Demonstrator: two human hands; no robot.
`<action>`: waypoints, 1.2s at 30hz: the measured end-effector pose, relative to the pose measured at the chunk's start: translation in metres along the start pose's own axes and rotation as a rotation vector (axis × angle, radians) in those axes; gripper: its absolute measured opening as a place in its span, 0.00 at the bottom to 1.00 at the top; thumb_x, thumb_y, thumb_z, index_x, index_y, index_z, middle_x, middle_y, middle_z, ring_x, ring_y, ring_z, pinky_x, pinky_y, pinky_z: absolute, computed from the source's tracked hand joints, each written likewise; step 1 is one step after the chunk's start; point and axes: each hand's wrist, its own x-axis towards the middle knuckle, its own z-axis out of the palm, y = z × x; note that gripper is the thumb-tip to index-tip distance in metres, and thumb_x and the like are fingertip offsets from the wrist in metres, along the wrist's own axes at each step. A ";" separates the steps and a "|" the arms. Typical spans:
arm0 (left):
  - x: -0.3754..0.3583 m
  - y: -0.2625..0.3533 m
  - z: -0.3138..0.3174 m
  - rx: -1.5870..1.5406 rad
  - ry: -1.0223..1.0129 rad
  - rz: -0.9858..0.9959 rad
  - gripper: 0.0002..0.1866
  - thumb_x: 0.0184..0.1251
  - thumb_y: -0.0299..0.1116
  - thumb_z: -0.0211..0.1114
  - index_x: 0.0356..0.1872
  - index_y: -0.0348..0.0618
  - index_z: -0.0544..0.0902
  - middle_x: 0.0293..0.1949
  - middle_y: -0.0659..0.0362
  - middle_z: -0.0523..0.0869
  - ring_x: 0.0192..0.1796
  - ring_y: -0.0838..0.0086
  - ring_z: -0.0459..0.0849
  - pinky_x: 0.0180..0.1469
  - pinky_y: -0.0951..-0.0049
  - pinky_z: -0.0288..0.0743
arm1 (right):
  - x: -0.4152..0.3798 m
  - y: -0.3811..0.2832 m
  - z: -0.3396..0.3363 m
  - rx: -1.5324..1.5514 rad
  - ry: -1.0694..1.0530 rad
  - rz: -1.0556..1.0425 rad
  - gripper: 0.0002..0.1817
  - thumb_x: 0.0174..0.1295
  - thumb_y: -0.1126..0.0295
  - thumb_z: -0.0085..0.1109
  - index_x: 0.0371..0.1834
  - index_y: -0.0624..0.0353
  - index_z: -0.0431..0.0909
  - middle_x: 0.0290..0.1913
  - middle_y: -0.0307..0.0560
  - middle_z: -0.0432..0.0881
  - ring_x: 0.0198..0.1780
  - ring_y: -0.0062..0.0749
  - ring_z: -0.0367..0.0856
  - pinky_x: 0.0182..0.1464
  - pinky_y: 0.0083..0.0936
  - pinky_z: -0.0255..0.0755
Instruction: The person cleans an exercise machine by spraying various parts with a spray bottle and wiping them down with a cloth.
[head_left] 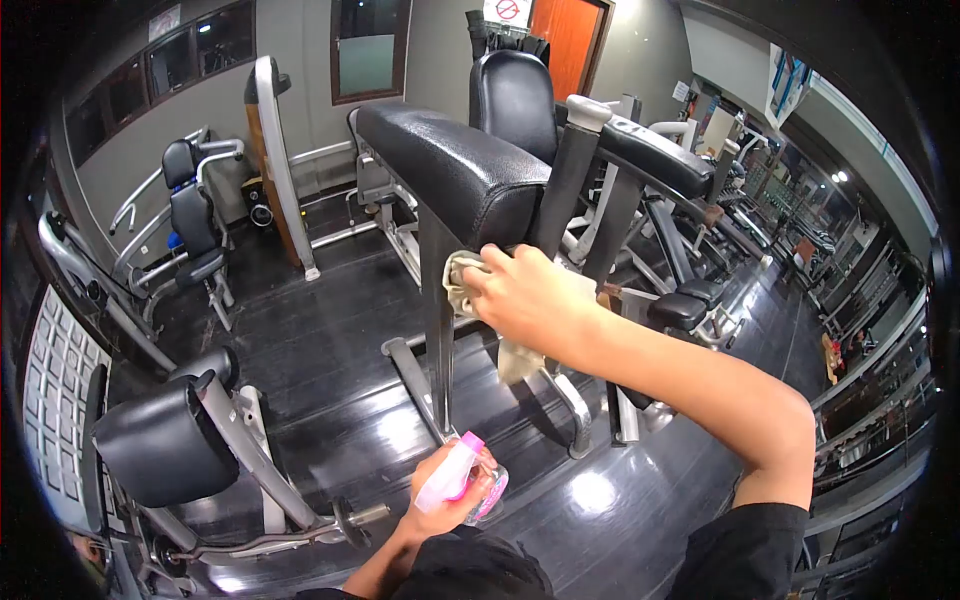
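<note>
My right hand [530, 298] grips a pale cloth [464, 280] against the grey metal upright [436, 300] of a gym machine, just below its black padded armrest [450, 155]. Part of the cloth hangs down beneath the hand. Lower down, close to my body, my left hand [438, 482] is wrapped round a spray bottle [484, 498] with a pink and white trigger head and a clear body. The bottle is held apart from the machine. My left fingers are partly hidden behind it.
A black backrest [513, 100] and a second padded arm [655, 155] belong to the machine ahead. At lower left stands a bench with a black pad [165, 445] and a bar [270, 542]. More machines line the left wall and right side, on a dark shiny floor [330, 365].
</note>
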 end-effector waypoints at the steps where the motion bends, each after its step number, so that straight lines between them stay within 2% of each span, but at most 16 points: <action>1: -0.001 0.000 -0.002 0.089 -0.038 0.034 0.13 0.58 0.17 0.66 0.45 0.32 0.78 0.40 0.54 0.84 0.39 0.74 0.84 0.41 0.75 0.79 | 0.002 -0.003 -0.004 -0.066 -0.142 0.033 0.07 0.50 0.65 0.62 0.29 0.53 0.84 0.47 0.37 0.80 0.45 0.29 0.78 0.38 0.24 0.76; 4: -0.005 0.004 -0.005 0.136 -0.045 0.045 0.14 0.58 0.17 0.66 0.45 0.32 0.78 0.40 0.53 0.84 0.38 0.75 0.83 0.40 0.76 0.78 | -0.009 -0.006 -0.020 0.042 -0.246 0.066 0.07 0.49 0.64 0.62 0.23 0.54 0.84 0.39 0.38 0.82 0.44 0.32 0.78 0.35 0.28 0.77; 5: -0.008 0.006 -0.005 0.134 -0.052 0.036 0.14 0.58 0.17 0.66 0.45 0.32 0.78 0.40 0.53 0.84 0.38 0.75 0.83 0.40 0.76 0.78 | -0.017 -0.005 -0.026 0.123 -0.147 0.063 0.11 0.50 0.61 0.62 0.23 0.57 0.84 0.30 0.43 0.84 0.40 0.37 0.83 0.34 0.34 0.79; 6: -0.011 0.009 -0.005 0.026 -0.036 -0.005 0.13 0.58 0.17 0.66 0.45 0.32 0.78 0.41 0.53 0.84 0.38 0.76 0.83 0.40 0.77 0.78 | -0.023 -0.004 -0.032 0.126 -0.154 0.070 0.11 0.50 0.61 0.62 0.23 0.57 0.84 0.30 0.43 0.84 0.40 0.37 0.83 0.34 0.34 0.79; 8: -0.015 0.011 -0.007 -0.081 -0.023 -0.049 0.13 0.58 0.17 0.66 0.45 0.32 0.79 0.41 0.54 0.84 0.37 0.77 0.83 0.40 0.78 0.78 | -0.027 0.000 -0.075 0.339 -0.792 0.266 0.15 0.58 0.60 0.59 0.32 0.62 0.85 0.36 0.52 0.86 0.40 0.44 0.86 0.43 0.38 0.80; 12: -0.018 0.016 -0.010 -0.043 -0.088 -0.030 0.13 0.58 0.17 0.66 0.45 0.32 0.79 0.40 0.54 0.84 0.37 0.78 0.83 0.40 0.78 0.78 | -0.076 0.017 -0.065 0.554 -0.577 0.392 0.18 0.55 0.56 0.60 0.28 0.64 0.84 0.34 0.57 0.85 0.38 0.53 0.85 0.44 0.40 0.79; 14: -0.016 0.016 -0.008 -0.044 -0.101 -0.023 0.13 0.58 0.17 0.66 0.45 0.31 0.79 0.39 0.54 0.84 0.37 0.78 0.83 0.40 0.78 0.77 | -0.087 0.013 -0.063 0.720 -0.076 0.481 0.14 0.54 0.60 0.60 0.29 0.62 0.84 0.32 0.52 0.84 0.36 0.53 0.84 0.44 0.39 0.79; 16: -0.013 0.017 -0.007 0.013 -0.147 -0.036 0.13 0.57 0.17 0.66 0.44 0.31 0.79 0.38 0.55 0.84 0.36 0.78 0.83 0.39 0.78 0.77 | -0.088 0.004 -0.034 0.468 0.344 0.502 0.12 0.54 0.67 0.60 0.40 0.61 0.79 0.46 0.50 0.80 0.45 0.48 0.81 0.43 0.40 0.79; 19: -0.012 0.017 -0.006 0.068 -0.199 0.015 0.13 0.57 0.17 0.66 0.43 0.30 0.79 0.37 0.55 0.84 0.35 0.77 0.83 0.39 0.78 0.77 | -0.082 -0.018 -0.009 0.228 0.131 0.589 0.12 0.57 0.68 0.61 0.42 0.60 0.76 0.58 0.47 0.73 0.45 0.44 0.78 0.44 0.34 0.78; 23: -0.018 0.012 -0.006 -0.005 -0.193 0.009 0.13 0.57 0.17 0.67 0.44 0.30 0.79 0.37 0.54 0.84 0.34 0.76 0.84 0.39 0.78 0.77 | -0.099 -0.024 -0.014 0.218 0.069 0.511 0.10 0.59 0.68 0.60 0.40 0.61 0.76 0.50 0.46 0.76 0.43 0.41 0.77 0.44 0.34 0.79; 25: -0.021 0.012 -0.008 0.020 -0.194 -0.020 0.13 0.57 0.17 0.66 0.44 0.30 0.78 0.38 0.54 0.84 0.34 0.76 0.84 0.40 0.77 0.77 | -0.109 -0.029 -0.028 0.195 -0.022 0.483 0.11 0.51 0.72 0.61 0.38 0.60 0.78 0.48 0.45 0.76 0.47 0.41 0.79 0.40 0.34 0.80; 29: -0.020 0.007 -0.017 0.074 -0.258 -0.002 0.14 0.57 0.17 0.66 0.45 0.30 0.78 0.39 0.54 0.83 0.35 0.76 0.84 0.41 0.77 0.77 | -0.124 -0.040 -0.087 0.174 -0.115 0.470 0.09 0.51 0.70 0.62 0.35 0.60 0.79 0.43 0.46 0.79 0.41 0.39 0.81 0.38 0.34 0.78; 31: -0.020 0.010 -0.017 0.027 -0.218 -0.056 0.14 0.57 0.17 0.66 0.45 0.31 0.78 0.39 0.54 0.84 0.37 0.75 0.84 0.42 0.76 0.77 | -0.126 -0.041 -0.120 0.293 -0.374 0.695 0.08 0.51 0.67 0.62 0.32 0.60 0.80 0.34 0.47 0.81 0.37 0.40 0.82 0.39 0.35 0.78; 32: -0.019 0.008 -0.017 0.023 -0.224 -0.055 0.14 0.57 0.17 0.66 0.45 0.31 0.78 0.39 0.54 0.84 0.37 0.75 0.84 0.42 0.76 0.77 | -0.125 -0.041 -0.125 0.252 -0.317 0.784 0.10 0.52 0.65 0.62 0.30 0.60 0.80 0.27 0.47 0.80 0.34 0.42 0.83 0.40 0.36 0.78; 34: -0.017 0.004 -0.017 0.021 -0.227 -0.010 0.13 0.57 0.17 0.66 0.44 0.31 0.78 0.38 0.54 0.84 0.39 0.73 0.85 0.44 0.74 0.78 | -0.116 -0.035 -0.129 0.260 -0.148 0.822 0.09 0.55 0.67 0.61 0.33 0.61 0.80 0.35 0.49 0.82 0.37 0.44 0.83 0.41 0.37 0.78; 36: -0.017 0.006 -0.015 0.029 -0.224 -0.018 0.12 0.57 0.17 0.66 0.43 0.32 0.79 0.37 0.54 0.84 0.39 0.72 0.85 0.45 0.73 0.78 | -0.104 -0.033 -0.092 0.223 0.330 0.703 0.10 0.53 0.72 0.60 0.39 0.62 0.79 0.45 0.50 0.82 0.42 0.44 0.81 0.42 0.37 0.77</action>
